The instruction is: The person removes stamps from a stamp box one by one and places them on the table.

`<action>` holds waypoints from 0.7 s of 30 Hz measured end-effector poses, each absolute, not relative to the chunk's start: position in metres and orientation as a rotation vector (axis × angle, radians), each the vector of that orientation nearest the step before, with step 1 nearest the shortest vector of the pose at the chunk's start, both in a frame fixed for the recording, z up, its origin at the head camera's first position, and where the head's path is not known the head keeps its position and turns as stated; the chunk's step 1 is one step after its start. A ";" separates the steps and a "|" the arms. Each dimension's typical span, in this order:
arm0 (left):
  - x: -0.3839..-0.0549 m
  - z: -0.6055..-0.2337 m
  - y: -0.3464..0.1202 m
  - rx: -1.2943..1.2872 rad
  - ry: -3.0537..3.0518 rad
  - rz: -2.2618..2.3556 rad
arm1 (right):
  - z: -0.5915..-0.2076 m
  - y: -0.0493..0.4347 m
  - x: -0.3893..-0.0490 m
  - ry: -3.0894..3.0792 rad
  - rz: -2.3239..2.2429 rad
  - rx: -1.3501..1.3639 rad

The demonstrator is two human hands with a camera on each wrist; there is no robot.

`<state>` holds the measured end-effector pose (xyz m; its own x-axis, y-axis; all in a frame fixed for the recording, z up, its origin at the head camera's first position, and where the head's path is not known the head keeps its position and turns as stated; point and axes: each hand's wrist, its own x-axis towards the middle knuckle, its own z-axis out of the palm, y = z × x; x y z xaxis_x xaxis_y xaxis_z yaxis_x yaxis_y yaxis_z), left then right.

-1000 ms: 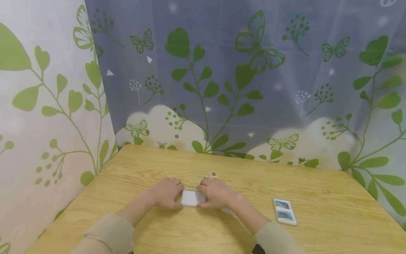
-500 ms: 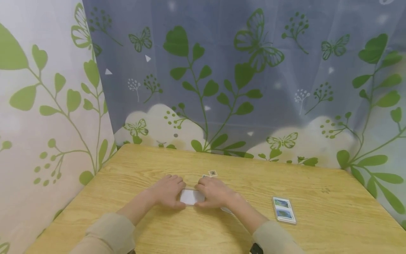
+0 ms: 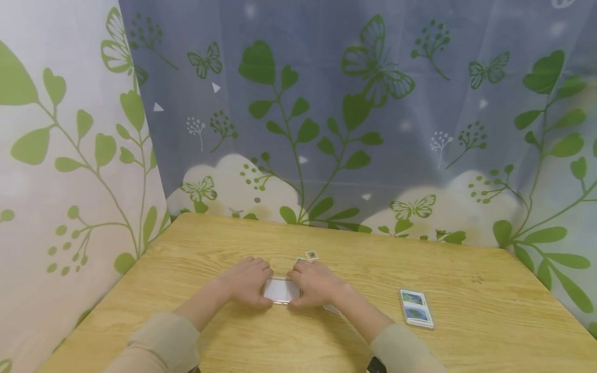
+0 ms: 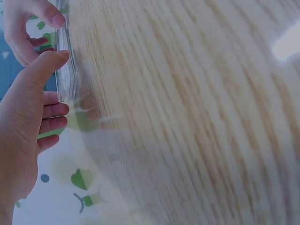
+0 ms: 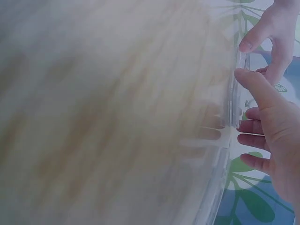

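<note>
A flat, clear plastic case (image 3: 282,290) with a white face lies in front of me, between my two hands. My left hand (image 3: 249,282) holds its left end, thumb on the near edge and fingers on the far side. At the other end, my right hand (image 3: 319,284) grips it in the same way. Two clear layers of the case (image 4: 68,77) show edge-on in the left wrist view, slightly spread apart at the middle. The right wrist view shows both thumbs against the near edge of the case (image 5: 233,101). My fingers hide both ends.
Another clear plastic piece (image 3: 332,309) lies partly under my right forearm. A case with two blue-green pictures (image 3: 416,309) lies farther right on the wooden table (image 3: 224,342). Beyond my right hand are a small square picture card (image 3: 312,255) and a partly hidden one (image 3: 300,260).
Both hands keep their hold and have hardly moved. The near edge of the case now shows a clearer double line. The view has shifted slightly.
</note>
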<state>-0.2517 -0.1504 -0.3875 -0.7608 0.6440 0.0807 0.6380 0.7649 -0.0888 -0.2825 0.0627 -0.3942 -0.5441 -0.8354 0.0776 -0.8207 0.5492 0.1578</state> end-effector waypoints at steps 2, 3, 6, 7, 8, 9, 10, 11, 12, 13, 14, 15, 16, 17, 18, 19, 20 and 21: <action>-0.252 -0.388 -0.151 -1.043 -2.839 0.099 | -0.394 0.062 -0.283 -2.655 -0.177 1.401; -0.253 -0.388 -0.151 -1.044 -2.835 0.105 | -0.394 0.062 -0.283 -2.661 -0.184 1.396; -0.254 -0.390 -0.152 -1.047 -2.828 0.122 | -0.393 0.062 -0.283 -2.665 -0.197 1.397; -0.255 -0.391 -0.152 -1.048 -2.829 0.123 | -0.392 0.062 -0.283 -2.666 -0.196 1.400; -0.255 -0.392 -0.152 -1.047 -2.832 0.121 | -0.391 0.061 -0.283 -2.668 -0.193 1.402; -0.255 -0.392 -0.152 -1.047 -2.833 0.122 | -0.391 0.061 -0.283 -2.671 -0.190 1.404; -0.256 -0.393 -0.153 -1.046 -2.834 0.120 | -0.390 0.061 -0.284 -2.674 -0.186 1.405; -0.256 -0.393 -0.153 -1.045 -2.838 0.118 | -0.390 0.061 -0.284 -2.677 -0.181 1.407; -0.256 -0.393 -0.153 -1.044 -2.841 0.112 | -0.389 0.060 -0.284 -2.679 -0.177 1.410; -0.256 -0.393 -0.153 -1.043 -2.845 0.106 | -0.389 0.060 -0.284 -2.678 -0.177 1.412; -0.256 -0.393 -0.153 -1.039 -2.850 0.102 | -0.389 0.060 -0.285 -2.679 -0.178 1.414; -0.256 -0.393 -0.153 -1.035 -2.856 0.098 | -0.389 0.060 -0.286 -2.679 -0.180 1.418; -0.256 -0.393 -0.153 -1.031 -2.864 0.090 | -0.389 0.060 -0.286 -2.680 -0.180 1.423; -0.256 -0.392 -0.153 -1.027 -2.871 0.086 | -0.388 0.060 -0.287 -2.681 -0.179 1.428; -0.256 -0.391 -0.153 -1.022 -2.880 0.083 | -0.388 0.060 -0.287 -2.682 -0.177 1.433; -0.256 -0.391 -0.153 -1.018 -2.888 0.082 | -0.388 0.060 -0.287 -2.682 -0.174 1.439; -0.256 -0.390 -0.153 -1.014 -2.898 0.080 | -0.387 0.060 -0.288 -2.684 -0.170 1.443; -0.256 -0.389 -0.153 -1.013 -2.903 0.080 | -0.387 0.060 -0.288 -2.685 -0.167 1.448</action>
<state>-0.2556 -0.1533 -0.3890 -0.7813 0.6225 0.0450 0.6191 0.7821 -0.0709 -0.2879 0.0596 -0.3867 -0.5480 -0.8361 0.0246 -0.8267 0.5458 0.1369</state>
